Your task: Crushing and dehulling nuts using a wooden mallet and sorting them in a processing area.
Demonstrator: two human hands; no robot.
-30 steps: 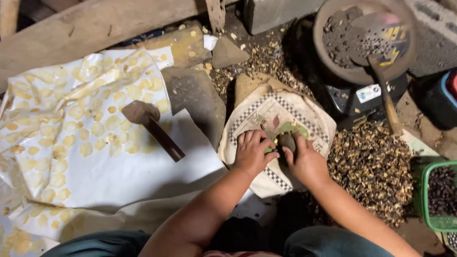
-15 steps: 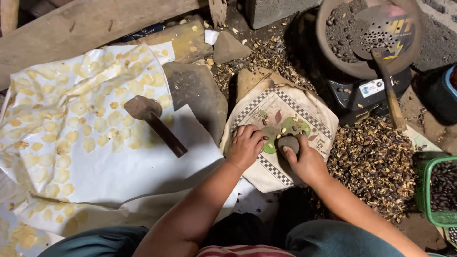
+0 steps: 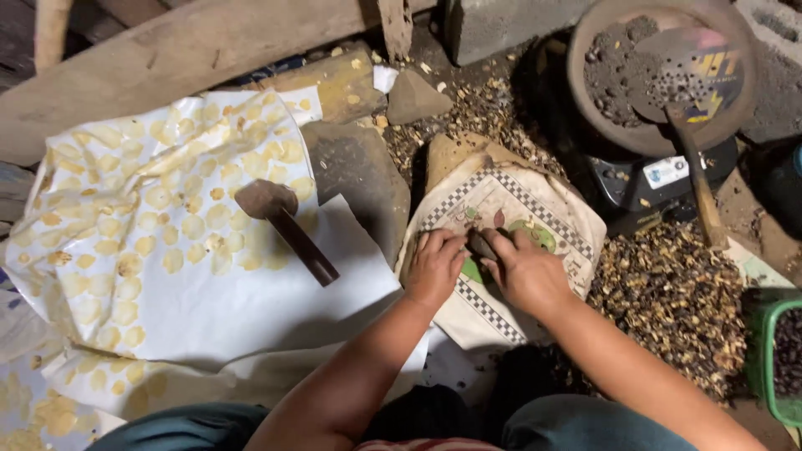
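Observation:
My right hand [image 3: 525,271] grips a small dark round stone [image 3: 482,244] and presses it down on a patterned cloth [image 3: 543,213] with a checkered border. My left hand [image 3: 433,266] rests on the cloth just left of the stone, fingers curled at something small that I cannot make out. Both hands nearly touch. A hammer [image 3: 284,225] with a dark handle lies on a white sheet [image 3: 251,309] to the left, apart from both hands.
Several flattened yellow discs [image 3: 150,217] cover the white sheet. A flat grey stone [image 3: 359,179] sits between sheet and cloth. Husks [image 3: 668,301] pile at the right. A round pan [image 3: 652,75] with a perforated ladle stands on a stove. A green basket [image 3: 777,351] holds dark seeds.
My right hand has moved left with the stone, closing over it beside my left hand. The view has shifted slightly to the left.

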